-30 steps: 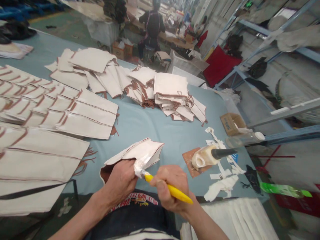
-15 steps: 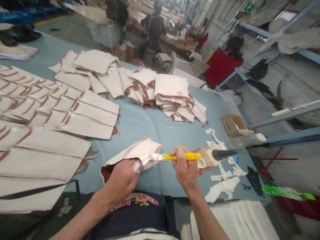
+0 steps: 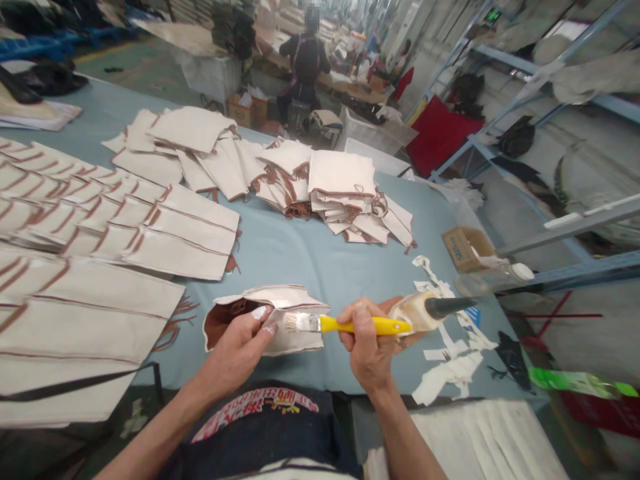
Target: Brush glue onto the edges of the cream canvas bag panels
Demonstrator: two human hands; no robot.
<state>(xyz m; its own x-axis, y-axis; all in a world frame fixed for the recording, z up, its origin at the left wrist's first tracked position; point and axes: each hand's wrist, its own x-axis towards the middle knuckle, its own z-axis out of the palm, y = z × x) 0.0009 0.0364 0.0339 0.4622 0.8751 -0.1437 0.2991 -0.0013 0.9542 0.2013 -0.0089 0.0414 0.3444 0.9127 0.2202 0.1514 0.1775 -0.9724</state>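
My right hand (image 3: 369, 343) is closed round the yellow handle of a paintbrush (image 3: 350, 325). The brush's whitish bristles touch or hover just over a cream fabric bag (image 3: 295, 342) with brown edging; I cannot tell which. My left hand (image 3: 245, 343) pinches the bag near its opening, with white smears on the thumb and finger. The bag's brown lining shows at its open left end. Just beyond my right hand lies a glue-stained plastic bottle (image 3: 417, 312) with a dark nozzle, its near side partly hidden.
Overlapping cream pieces (image 3: 185, 227) cover the table's left side. More cream bags (image 3: 343, 175) are heaped at the back. White scraps (image 3: 450, 373), a cardboard box (image 3: 465, 250) and a clear jar (image 3: 493, 279) lie to the right. A person (image 3: 305, 60) sits farther off.
The bag has been turned flatter, and its opening shows wider. My left hand has shifted its grip slightly left. The brush has moved slightly left and down.
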